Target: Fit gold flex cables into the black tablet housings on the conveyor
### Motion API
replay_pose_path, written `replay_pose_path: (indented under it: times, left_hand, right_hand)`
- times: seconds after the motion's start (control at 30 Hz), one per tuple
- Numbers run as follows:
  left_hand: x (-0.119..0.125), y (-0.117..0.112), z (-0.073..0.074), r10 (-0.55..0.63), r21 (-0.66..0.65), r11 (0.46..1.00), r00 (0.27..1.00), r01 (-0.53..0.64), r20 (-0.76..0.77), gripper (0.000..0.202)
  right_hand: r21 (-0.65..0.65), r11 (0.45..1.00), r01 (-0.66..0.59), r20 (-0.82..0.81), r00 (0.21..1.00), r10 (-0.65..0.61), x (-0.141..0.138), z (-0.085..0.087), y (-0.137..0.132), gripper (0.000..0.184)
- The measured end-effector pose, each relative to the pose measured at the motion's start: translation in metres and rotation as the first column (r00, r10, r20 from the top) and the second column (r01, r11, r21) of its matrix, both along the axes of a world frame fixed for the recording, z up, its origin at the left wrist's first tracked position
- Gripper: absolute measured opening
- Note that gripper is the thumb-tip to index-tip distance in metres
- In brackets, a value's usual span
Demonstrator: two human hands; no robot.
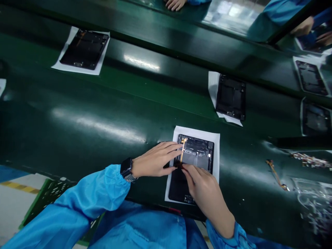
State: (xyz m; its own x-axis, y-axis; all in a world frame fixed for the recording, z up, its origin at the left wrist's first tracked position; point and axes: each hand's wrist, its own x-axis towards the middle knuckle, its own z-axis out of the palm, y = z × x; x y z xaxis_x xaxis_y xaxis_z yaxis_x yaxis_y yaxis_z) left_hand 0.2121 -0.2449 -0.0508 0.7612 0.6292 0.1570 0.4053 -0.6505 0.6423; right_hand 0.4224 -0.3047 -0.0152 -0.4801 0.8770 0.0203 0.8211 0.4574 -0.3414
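An open black tablet chassis [197, 155] lies on a white sheet [199, 133] at the near edge of the green belt. A thin orange flex cable [183, 150] runs down its left side. My left hand [155, 159], with a black watch on the wrist, rests on the chassis's left edge with fingers stretched toward the cable's top. My right hand [204, 192] lies over the chassis's lower part, fingertips pinched on the cable's lower end.
More black chassis on white sheets lie on the belt at far left [84, 48], centre right [230, 97] and far right [311, 77]. A loose orange flex cable [276, 174] and clear plastic bags [313, 200] sit to my right. Other people's hands [175, 4] work across the belt.
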Motion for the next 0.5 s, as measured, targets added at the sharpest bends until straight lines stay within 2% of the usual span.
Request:
replay_pose_path:
  times: [0.1, 0.2, 0.5]
  left_hand:
    - [-0.003, 0.002, -0.002, 0.021, -0.011, 1.0, 1.0, -0.021, 0.001, 0.066]
    - [-0.002, 0.001, -0.002, 0.016, -0.01, 1.0, 1.0, -0.016, -0.003, 0.067]
    - [-0.002, 0.001, -0.002, 0.019, -0.004, 1.0, 1.0, -0.019, -0.022, 0.069]
  right_hand:
    - [-0.036, 0.999, -0.01, -0.008, 1.0, 0.01, -0.005, -0.005, -0.001, 0.018]
    - [-0.036, 0.999, 0.003, -0.027, 1.0, -0.004, -0.007, -0.009, -0.002, 0.02]
    - [-0.04, 0.994, 0.103, -0.229, 0.967, -0.11, 0.001, -0.011, -0.01, 0.018]
